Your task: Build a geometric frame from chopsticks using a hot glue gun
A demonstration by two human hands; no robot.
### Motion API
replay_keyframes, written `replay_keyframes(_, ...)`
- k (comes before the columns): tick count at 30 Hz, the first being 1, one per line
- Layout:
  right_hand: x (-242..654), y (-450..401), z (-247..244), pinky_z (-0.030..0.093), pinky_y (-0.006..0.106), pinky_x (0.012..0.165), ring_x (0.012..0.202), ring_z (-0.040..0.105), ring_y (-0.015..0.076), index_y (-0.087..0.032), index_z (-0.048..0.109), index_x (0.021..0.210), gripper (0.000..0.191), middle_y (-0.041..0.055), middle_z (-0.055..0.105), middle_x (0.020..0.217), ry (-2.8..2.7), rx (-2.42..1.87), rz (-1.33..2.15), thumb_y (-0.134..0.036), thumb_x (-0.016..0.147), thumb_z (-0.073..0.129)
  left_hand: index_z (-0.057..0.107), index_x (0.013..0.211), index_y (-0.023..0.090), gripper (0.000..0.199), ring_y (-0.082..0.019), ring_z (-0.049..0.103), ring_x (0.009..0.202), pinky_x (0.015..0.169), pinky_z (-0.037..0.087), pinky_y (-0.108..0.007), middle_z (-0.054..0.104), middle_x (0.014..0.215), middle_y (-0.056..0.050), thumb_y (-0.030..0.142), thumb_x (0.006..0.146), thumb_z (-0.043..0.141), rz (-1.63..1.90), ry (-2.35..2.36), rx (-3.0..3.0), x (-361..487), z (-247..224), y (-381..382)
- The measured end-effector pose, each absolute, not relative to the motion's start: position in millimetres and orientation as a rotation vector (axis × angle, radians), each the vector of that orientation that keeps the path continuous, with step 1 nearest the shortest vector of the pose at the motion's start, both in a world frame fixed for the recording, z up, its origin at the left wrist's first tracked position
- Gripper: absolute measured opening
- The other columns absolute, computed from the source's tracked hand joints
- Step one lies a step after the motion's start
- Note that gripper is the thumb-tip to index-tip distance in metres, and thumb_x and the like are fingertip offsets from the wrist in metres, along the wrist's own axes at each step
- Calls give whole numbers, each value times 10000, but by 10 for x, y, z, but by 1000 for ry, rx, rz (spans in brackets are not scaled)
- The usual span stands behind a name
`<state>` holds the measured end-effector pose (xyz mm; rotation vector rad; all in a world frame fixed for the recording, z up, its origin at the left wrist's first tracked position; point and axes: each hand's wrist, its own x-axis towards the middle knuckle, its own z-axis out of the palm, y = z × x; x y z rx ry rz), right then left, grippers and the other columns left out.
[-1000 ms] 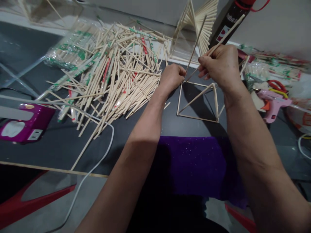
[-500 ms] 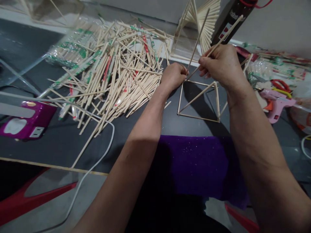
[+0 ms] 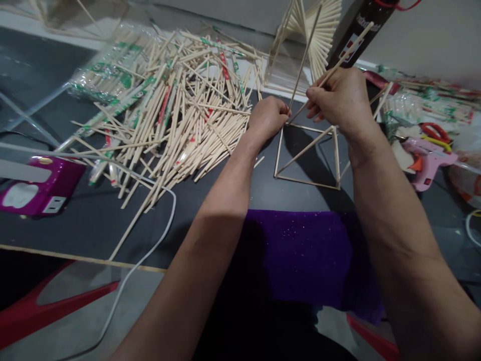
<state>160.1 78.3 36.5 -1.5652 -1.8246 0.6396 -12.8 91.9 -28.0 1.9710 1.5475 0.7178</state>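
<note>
My right hand [image 3: 342, 95] pinches a slanting wooden chopstick [image 3: 353, 49]. Its lower end meets the far left corner of a chopstick frame [image 3: 307, 182], which stands on the dark table. At that same corner my left hand [image 3: 267, 119] has its fingertips closed around the foot of another chopstick [image 3: 306, 57], which leans up and to the right. The exact grip there is partly hidden by the fingers. A diagonal stick and a short post on the right side belong to the frame.
Loose and wrapped chopsticks [image 3: 195, 110] are heaped at left. A fanned stick structure [image 3: 325, 37] and a dark bottle [image 3: 356, 37] stand behind. On the right lie a pink glue gun [image 3: 428, 163] and red-handled tool [image 3: 436, 131]. A purple power socket [image 3: 56, 188] with white cable sits left.
Almost nothing differs. The slanting chopstick and my right hand have shifted very slightly left; my left hand stays at the frame's corner.
</note>
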Motion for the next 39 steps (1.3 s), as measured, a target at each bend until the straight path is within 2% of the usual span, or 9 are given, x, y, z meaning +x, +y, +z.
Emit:
replay_keyframes(4,1601,790,352,661,386,629,739,829,281,-298,644,714,282,39,797,783,-1802,-1543,674,-200,936,788,923,1163,177,374,-328,786,1262,1173,561,-418,878,1238,-117,78,930,647,710,1551,1995,-123,-274,917)
replay_keyframes(8,1606,791,315,678,378,644,735,830,263,-300,644,732,266,15,790,772,-1781,-1519,667,-177,923,781,922,1138,182,342,-354,764,1318,1211,543,-428,881,1274,-128,80,930,670,707,1543,1974,-125,-257,910)
replay_keyframes(14,1599,805,298,727,430,691,807,865,311,-320,663,744,251,11,821,794,-1771,-1527,688,-291,913,846,913,1137,210,318,-355,755,1358,1203,541,-422,880,1252,-104,118,931,688,717,1560,1968,-115,-252,894)
replay_keyframes(17,1565,800,334,752,465,734,842,878,332,-328,662,713,279,14,823,780,-1746,-1581,688,-318,905,864,908,1104,179,313,-353,764,1350,1217,534,-433,878,1231,-120,80,917,677,724,1563,1961,-108,-256,893)
replay_keyframes(21,1561,788,360,765,448,781,919,889,325,-357,674,706,283,-14,838,796,-1772,-1604,693,-389,914,863,902,1052,185,334,-334,777,1319,1222,532,-411,877,1226,-123,17,876,673,733,1537,1946,-110,-265,902)
replay_keyframes(26,1617,829,329,709,409,628,737,842,284,-317,666,674,267,-4,809,748,-1790,-1542,672,-232,896,788,898,1087,197,355,-345,757,1353,1228,526,-427,873,1250,-117,24,860,687,741,1532,1907,-122,-283,905)
replay_keyframes(30,1603,842,343,718,386,680,789,844,267,-341,673,676,294,-21,822,766,-1823,-1535,701,-286,918,831,904,1099,207,357,-344,759,1338,1235,528,-434,877,1241,-104,42,869,685,732,1537,1947,-117,-303,912)
replay_keyframes(35,1483,837,382,567,304,547,621,758,200,-243,635,664,331,9,719,646,-1700,-1566,729,-30,911,688,917,1085,210,351,-361,752,1350,1251,521,-429,880,1252,-114,46,874,690,704,1580,1989,-88,-315,919)
replay_keyframes(39,1451,824,404,595,355,621,651,762,226,-244,614,704,303,14,735,673,-1696,-1565,758,-52,925,691,918,1123,249,364,-372,729,1384,1263,519,-450,887,1244,-89,83,879,703,709,1607,1977,-76,-330,911)
